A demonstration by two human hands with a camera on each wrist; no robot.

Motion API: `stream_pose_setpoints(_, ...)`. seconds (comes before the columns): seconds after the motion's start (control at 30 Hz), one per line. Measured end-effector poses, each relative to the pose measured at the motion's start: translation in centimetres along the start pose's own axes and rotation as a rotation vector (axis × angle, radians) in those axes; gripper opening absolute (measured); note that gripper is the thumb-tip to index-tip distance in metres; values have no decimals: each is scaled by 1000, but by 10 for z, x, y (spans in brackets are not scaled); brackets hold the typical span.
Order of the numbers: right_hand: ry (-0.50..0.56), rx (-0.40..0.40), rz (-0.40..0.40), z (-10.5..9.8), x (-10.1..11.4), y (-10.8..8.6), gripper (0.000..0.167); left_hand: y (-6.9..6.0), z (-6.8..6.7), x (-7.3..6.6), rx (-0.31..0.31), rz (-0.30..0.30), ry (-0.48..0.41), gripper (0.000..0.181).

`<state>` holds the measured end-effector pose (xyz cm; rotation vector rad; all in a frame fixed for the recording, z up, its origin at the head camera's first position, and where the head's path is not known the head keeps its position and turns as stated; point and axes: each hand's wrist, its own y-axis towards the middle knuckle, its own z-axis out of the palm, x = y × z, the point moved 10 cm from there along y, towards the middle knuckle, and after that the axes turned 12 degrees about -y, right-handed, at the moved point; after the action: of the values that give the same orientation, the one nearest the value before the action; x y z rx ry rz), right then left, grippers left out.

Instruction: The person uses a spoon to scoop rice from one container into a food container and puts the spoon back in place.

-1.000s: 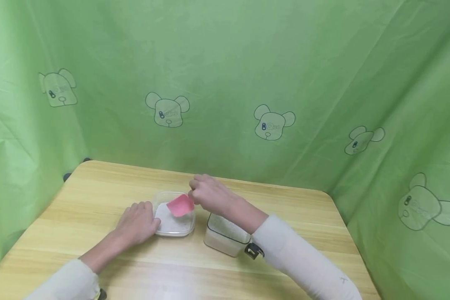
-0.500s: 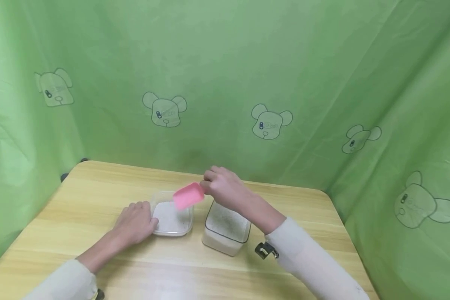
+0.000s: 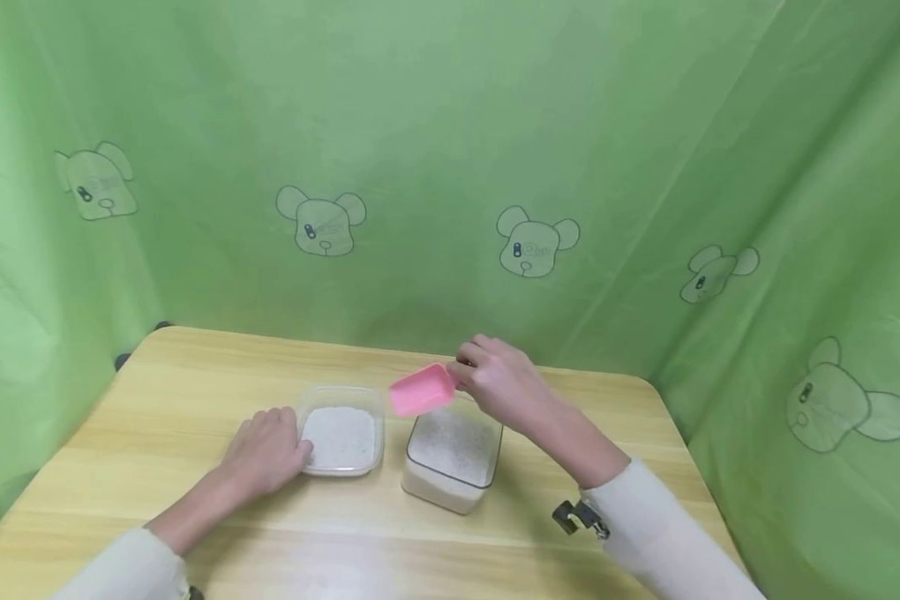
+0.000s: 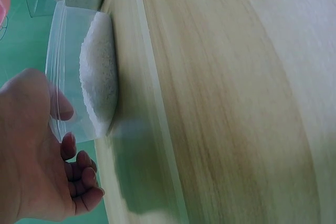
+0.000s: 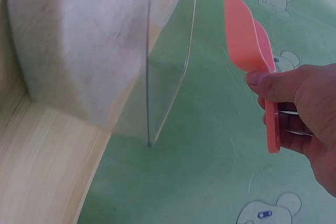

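My right hand (image 3: 506,383) grips the handle of a pink scoop (image 3: 422,390), also visible in the right wrist view (image 5: 242,35). The scoop is above the far left part of a clear square-cornered container (image 3: 450,485) with a dark rim, filled with white grains that look like rice. Its bowl shows bare pink inside. To the left stands a lower clear plastic box (image 3: 379,417) with a layer of the same grains (image 4: 100,69). My left hand (image 3: 266,450) holds this box at its near left corner, thumb against the wall and other fingers curled beside it.
Both containers stand on a wood-grain table (image 3: 322,550) with rounded far corners. A green curtain (image 3: 420,125) printed with bear heads hangs behind and on both sides. A black clip-like device (image 3: 581,518) sits by the right sleeve.
My right hand has moved the pink scoop right, away from above the low box to over the dark-rimmed container. The scoop has tilted differently. The left hand keeps its place on the box.
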<state>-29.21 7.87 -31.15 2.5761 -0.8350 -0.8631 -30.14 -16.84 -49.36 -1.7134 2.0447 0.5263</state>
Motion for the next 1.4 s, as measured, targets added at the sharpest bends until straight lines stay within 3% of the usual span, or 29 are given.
stream_pose_setpoints(0.37,-87,57,-108,-3,-1,-29,21,-1,0,0,10,0,17,29)
stream_pose_setpoints(0.87,-228,188,-189,9,9,-42,23,-2,-2,-2,17,3,1,29)
stream_pose_setpoints(1.1,-311,199,-234,19,19,-45,17,-2,-1,-1,19,1,-1,30)
stream_pose_setpoints(1.4,-332,210,-263,24,28,-42,17,-3,-3,-3,11,7,4,28)
